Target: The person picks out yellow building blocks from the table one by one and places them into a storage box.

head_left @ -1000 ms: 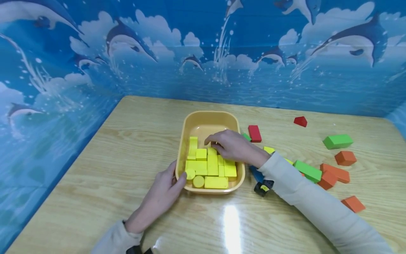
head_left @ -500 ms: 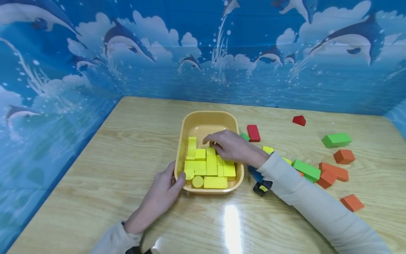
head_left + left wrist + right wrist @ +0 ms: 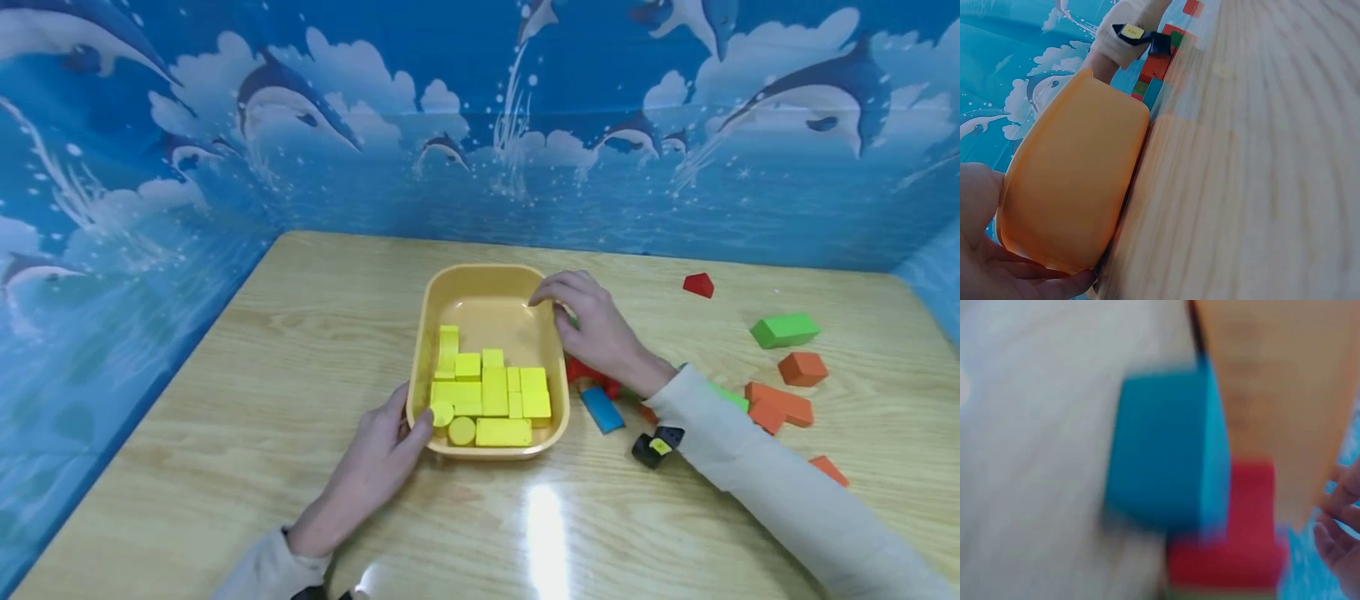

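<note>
A tan plastic tub (image 3: 495, 321) stands on the table with several yellow blocks (image 3: 495, 392) packed in its near half. My left hand (image 3: 375, 458) grips its near left side, thumb over the rim. In the left wrist view, the left hand's fingers (image 3: 1054, 286) lie along the tub's outer wall (image 3: 1079, 169). My right hand (image 3: 596, 329) hovers at the tub's right rim, fingers loosely bent, with nothing visible in them. Below it, outside the tub, lie a blue block (image 3: 602, 409) and red pieces (image 3: 592, 373). The right wrist view, blurred, shows the blue block (image 3: 1160, 450) beside the tub.
Orange blocks (image 3: 780, 404) are scattered to the right, partly behind the right sleeve. A green block (image 3: 785, 331) and a dark red block (image 3: 698, 285) lie farther back. A dolphin-print backdrop (image 3: 480, 167) borders the table's far and left sides.
My right hand has lifted out of the tub's middle and moved right and back to the rim. The yellow blocks it covered now show. The left hand keeps its grip.
</note>
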Demonstrator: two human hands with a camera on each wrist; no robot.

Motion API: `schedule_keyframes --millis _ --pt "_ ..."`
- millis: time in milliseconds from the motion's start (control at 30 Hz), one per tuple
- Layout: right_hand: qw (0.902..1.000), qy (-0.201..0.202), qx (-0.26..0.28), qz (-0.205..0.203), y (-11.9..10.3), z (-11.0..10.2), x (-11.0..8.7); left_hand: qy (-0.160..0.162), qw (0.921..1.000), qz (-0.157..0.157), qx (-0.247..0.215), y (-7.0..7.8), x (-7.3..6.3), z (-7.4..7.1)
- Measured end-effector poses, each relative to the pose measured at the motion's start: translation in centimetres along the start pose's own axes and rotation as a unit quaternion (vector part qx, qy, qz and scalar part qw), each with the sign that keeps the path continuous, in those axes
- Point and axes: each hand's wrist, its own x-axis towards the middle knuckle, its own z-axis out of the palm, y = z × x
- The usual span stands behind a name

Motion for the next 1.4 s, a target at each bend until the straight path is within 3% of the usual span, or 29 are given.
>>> schedule_keyframes --millis 67,133,267,333,700,767,933,1000,1100,1400 --pt "0.9994 -0.023 -0.011 0.025 0.7 -1.6 -1.2 -0.002 1.0000 -0.001 0.001 0.1 0.0 0.0" --pt "0.9957 -0.070 -0.026 0.055 1.3 -3.2 -2.5 -0.004 1.0000 -0.003 0.000 0.1 0.0 0.1" --pt "0.9743 -0.190 -0.050 0.110 2.0 -5.8 -5.2 -0.006 1.0000 -0.003 0.001 0.1 0.0 0.1" --pt "0.9642 -0.227 -0.057 0.125 2.3 -6.7 -6.3 -0.007 1.0000 -0.005 0.003 0.2 0.0 0.1" --pt "0.9444 -0.292 -0.079 0.129 2.6 -9.4 -8.4 -0.010 1.0000 -0.001 0.002 0.0 -0.2 -0.1" --pt "0.9335 -0.314 -0.082 0.152 2.1 -9.6 -8.5 -0.009 1.0000 0.000 0.004 0.1 -0.2 -0.1" --pt "0.8862 -0.392 -0.074 0.235 0.6 -9.9 -8.2 -0.007 0.9999 0.001 0.009 0.2 -0.1 -0.1" --pt "0.8772 -0.401 -0.077 0.252 0.3 -9.7 -7.9 -0.008 0.9999 -0.001 0.010 0.2 -0.1 -0.2" --pt "0.8849 -0.387 -0.093 0.242 0.1 -9.2 -7.7 -0.006 1.0000 0.001 0.008 0.2 0.0 -0.2" --pt "0.9301 -0.300 -0.098 0.187 0.8 -8.7 -7.7 -0.003 1.0000 0.003 0.005 0.2 0.0 -0.1"
